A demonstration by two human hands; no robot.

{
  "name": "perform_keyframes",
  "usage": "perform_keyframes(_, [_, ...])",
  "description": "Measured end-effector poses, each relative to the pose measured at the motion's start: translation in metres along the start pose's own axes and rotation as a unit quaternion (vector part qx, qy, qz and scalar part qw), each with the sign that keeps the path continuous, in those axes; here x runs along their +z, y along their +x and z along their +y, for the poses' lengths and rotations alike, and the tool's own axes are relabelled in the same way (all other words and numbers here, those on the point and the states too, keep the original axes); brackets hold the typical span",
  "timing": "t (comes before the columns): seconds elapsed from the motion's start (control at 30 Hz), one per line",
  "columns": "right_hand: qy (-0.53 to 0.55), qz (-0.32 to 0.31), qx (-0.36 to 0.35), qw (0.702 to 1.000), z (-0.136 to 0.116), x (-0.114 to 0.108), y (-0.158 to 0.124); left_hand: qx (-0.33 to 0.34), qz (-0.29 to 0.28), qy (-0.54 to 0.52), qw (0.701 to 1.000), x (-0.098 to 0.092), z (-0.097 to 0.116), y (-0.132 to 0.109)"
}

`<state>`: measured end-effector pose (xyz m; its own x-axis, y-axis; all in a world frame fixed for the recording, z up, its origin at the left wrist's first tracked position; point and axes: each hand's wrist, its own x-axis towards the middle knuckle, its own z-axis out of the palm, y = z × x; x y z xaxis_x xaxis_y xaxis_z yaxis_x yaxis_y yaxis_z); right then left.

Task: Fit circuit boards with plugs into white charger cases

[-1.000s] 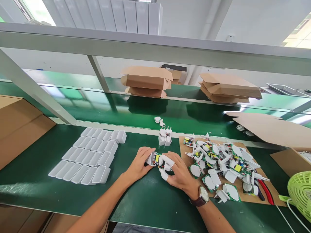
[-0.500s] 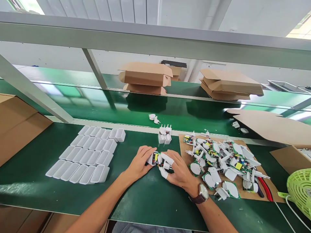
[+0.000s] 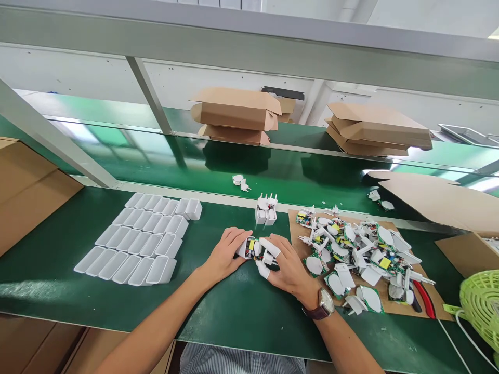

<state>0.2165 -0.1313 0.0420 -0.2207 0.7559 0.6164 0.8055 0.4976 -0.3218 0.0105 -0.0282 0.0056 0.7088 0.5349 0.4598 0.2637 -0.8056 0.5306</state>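
My left hand [image 3: 223, 255] is closed around a small white plastic case [image 3: 242, 249] lying low over the green table. In my right hand [image 3: 291, 267], a circuit board [image 3: 252, 248] with yellow and dark components and a white plug part is gripped, its left end at the mouth of the case. How deep the board sits inside cannot be made out. White covers sit on my right thumb and index finger. Beyond the hands, two white cases [image 3: 266, 215] stand upright with pronged plug parts on top. Rows of open white cases [image 3: 134, 243] lie to the left.
To the right, a pile of circuit boards with plugs [image 3: 351, 246] rests on a cardboard sheet [image 3: 440, 307], beside red-handled pliers [image 3: 425, 300] and a green basket [image 3: 481, 298]. Behind run a green belt [image 3: 163, 174] and a shelf bearing folded cartons [image 3: 237, 111]. A carton [image 3: 35, 192] stands left.
The camera view has tipped slightly downward, so the background sits higher in the picture. Both hands keep their hold on the case and the circuit board, with little visible movement.
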Motion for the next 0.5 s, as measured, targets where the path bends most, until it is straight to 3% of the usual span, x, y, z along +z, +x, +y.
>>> perform_keyframes(0.17, [-0.003, -0.028, 0.01, 1.0, -0.0008, -0.003, 0.0004, 0.0, 0.001, -0.001, 1.0, 0.001, -0.0003, -0.0002])
perform_keyframes(0.5, [-0.012, -0.013, -0.002, 1.0, 0.001, 0.0011, -0.0014, 0.02, 0.01, 0.012, 1.0, 0.002, 0.001, 0.0004])
